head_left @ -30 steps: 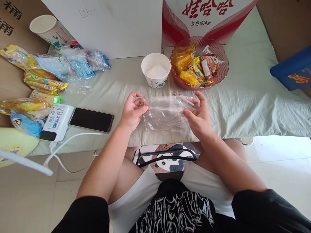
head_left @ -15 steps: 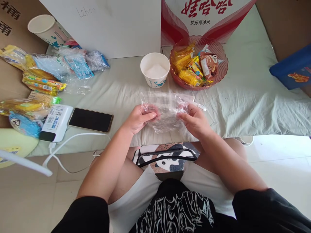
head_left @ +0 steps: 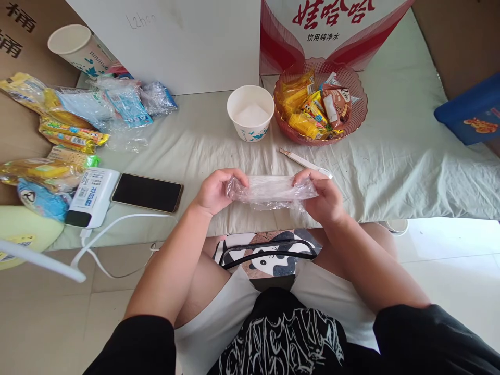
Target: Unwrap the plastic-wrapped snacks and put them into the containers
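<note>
A clear plastic bag [head_left: 271,190] is stretched sideways between my hands, above the front edge of the cloth-covered surface [head_left: 195,130]. My left hand [head_left: 221,191] is closed on its left end, and my right hand [head_left: 322,195] grips the right end. The bag looks folded into a narrow band, with loose crinkled film hanging below. Just beyond my right hand lies a slim knife-like tool [head_left: 304,161] with a pale end; its exact kind I cannot make out. A paper cup [head_left: 252,127] with white contents stands behind the bag.
Right of the cup is a pink glass bowl [head_left: 361,117] of wrapped snacks. Snack packets [head_left: 74,138], a phone [head_left: 147,192] and a white power bank [head_left: 94,192] with a cable occupy the left. Boxes [head_left: 203,41] stand behind; a blue case [head_left: 469,117] is at right.
The bag has gone from spread open to folded into a narrow band. My fingers have shifted to its ends, and the slim tool behind it has come into view.
</note>
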Motion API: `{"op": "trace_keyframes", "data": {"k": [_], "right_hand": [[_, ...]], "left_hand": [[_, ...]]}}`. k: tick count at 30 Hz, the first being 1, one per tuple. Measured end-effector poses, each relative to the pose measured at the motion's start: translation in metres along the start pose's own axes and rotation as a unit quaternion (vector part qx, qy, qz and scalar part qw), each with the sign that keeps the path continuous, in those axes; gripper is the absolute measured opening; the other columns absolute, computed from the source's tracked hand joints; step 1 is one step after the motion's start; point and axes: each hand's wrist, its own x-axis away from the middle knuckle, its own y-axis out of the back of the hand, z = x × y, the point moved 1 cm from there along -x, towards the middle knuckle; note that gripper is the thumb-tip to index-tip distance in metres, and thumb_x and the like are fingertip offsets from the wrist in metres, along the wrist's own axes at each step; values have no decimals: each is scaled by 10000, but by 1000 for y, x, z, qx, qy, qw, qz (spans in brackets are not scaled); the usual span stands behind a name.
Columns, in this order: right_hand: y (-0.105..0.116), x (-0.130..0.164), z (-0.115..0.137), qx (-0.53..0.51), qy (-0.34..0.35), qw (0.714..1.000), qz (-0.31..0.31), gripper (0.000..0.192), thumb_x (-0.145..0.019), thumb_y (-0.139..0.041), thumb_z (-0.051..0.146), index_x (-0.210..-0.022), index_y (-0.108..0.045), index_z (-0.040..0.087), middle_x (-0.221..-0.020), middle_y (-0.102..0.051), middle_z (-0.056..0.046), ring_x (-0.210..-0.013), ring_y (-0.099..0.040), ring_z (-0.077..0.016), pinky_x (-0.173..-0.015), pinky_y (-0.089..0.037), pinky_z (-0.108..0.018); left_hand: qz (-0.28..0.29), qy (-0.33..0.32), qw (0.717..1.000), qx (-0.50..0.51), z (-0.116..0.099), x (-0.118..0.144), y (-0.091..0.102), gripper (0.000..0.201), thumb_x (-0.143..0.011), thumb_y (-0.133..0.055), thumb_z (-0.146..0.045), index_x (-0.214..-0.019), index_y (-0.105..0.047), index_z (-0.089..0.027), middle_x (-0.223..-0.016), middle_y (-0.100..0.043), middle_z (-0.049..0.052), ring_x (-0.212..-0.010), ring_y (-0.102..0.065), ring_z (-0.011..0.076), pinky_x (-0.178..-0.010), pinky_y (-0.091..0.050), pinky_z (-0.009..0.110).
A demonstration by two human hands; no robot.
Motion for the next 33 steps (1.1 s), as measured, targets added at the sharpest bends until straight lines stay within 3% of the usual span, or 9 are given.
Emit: {"op": "trace_keyframes", "data": {"k": [5,10,15,17,20,23,28,30,33], "right_hand": [[4,-1,-6,155,-9,987,-38,298,-859,-717,490,-757,-647,220,-709,-569,-1,-574,-414,-111,-517,-328,-284],[3,-7,-13,38,-46,994,-89,529,-662,-890,300,-1084,-574,270,-790,-568,56,-654,-515,-110,-597,-427,-255],[7,-8,-15,18,15,988,-156,363,-783,-834,420,-833,-518,248,-759,-539,32,-698,-506,-120,-644,-426,-261],[4,-5,-13,56,48,984,-164,380,-847,-778,502,-819,-493,252,-788,-565,15,-737,-526,-141,-677,-439,-279],[-6,2,-7,125,101,980,-115,446,-881,-726,618,-815,-476,254,-1006,-683,-48,-914,-604,-198,-812,-492,-346],[-18,10,-3,126,105,986,1,459,-924,-676,641,-812,-462,250,-1146,-712,-77,-976,-616,-216,-866,-496,-380],[-26,16,-12,34,44,989,140,433,-962,-650,605,-836,-435,251,-937,-666,-14,-703,-490,-137,-659,-433,-305],[-26,14,-19,40,39,994,91,415,-953,-664,605,-861,-457,256,-826,-593,14,-662,-460,-128,-626,-414,-292],[-23,10,-25,96,90,988,-86,384,-884,-763,554,-936,-513,266,-906,-582,3,-792,-550,-144,-714,-481,-299]], "left_hand": [[-52,-38,993,-101,5,-3,2,233,-655,-830,-327,-671,-648,-182,-677,-632,-2,-597,-571,103,-551,-446,233],[-101,-58,989,-89,10,-8,8,370,-614,-827,-215,-921,-620,-216,-835,-649,-34,-632,-616,88,-637,-523,240],[-262,-194,935,-140,11,-12,16,348,-673,-791,-186,-939,-573,-239,-905,-603,-17,-836,-642,115,-795,-542,243],[-281,-218,917,-181,12,-10,13,265,-738,-786,-241,-893,-571,-234,-853,-592,-13,-834,-626,129,-814,-538,259],[-193,-194,938,-213,18,-4,0,295,-792,-811,-398,-948,-625,-229,-979,-694,42,-984,-677,188,-918,-552,315],[-83,-147,971,-170,27,0,-14,576,-737,-883,-534,-1179,-651,-246,-1314,-698,102,-1288,-644,260,-1067,-523,360],[53,-63,991,-103,34,2,-27,614,-782,-850,-621,-1218,-707,-213,-1154,-783,108,-1097,-739,266,-925,-580,355],[46,-62,990,-120,32,3,-29,544,-837,-798,-631,-1157,-760,-192,-1108,-805,109,-1050,-746,264,-891,-580,349],[15,-77,987,-137,30,3,-28,513,-887,-723,-665,-1038,-804,-181,-1016,-815,91,-982,-739,249,-869,-570,346]]}}
